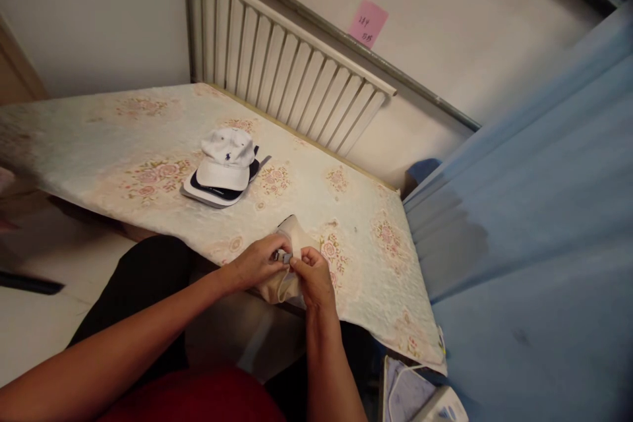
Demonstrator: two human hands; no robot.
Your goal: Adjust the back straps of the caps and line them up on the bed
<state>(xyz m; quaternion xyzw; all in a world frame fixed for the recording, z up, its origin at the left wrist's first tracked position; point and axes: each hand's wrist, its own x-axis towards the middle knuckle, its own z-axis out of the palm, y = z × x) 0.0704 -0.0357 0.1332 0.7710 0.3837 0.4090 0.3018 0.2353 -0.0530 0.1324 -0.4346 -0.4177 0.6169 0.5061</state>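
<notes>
A beige cap point(298, 234) is at the table's near edge, between my two hands. My left hand point(254, 264) is closed around the cap's back strap, where a small silver buckle point(281, 256) shows between thumb and fingers. From the other side my right hand point(316, 280) pinches beside the buckle with thumb and forefinger, at what looks like the strap's end. Part of the strap is hidden by my fingers. Below the hands hangs the cap's curved edge, with a loop of pale fabric.
A stack of several caps, a white one point(226, 161) on top, lies left of centre on the flower-patterned tablecloth point(301, 178). Behind the table runs a white radiator point(277, 59). A blue curtain point(519, 244) hangs at the right. A white corded device point(442, 405) is at the lower right.
</notes>
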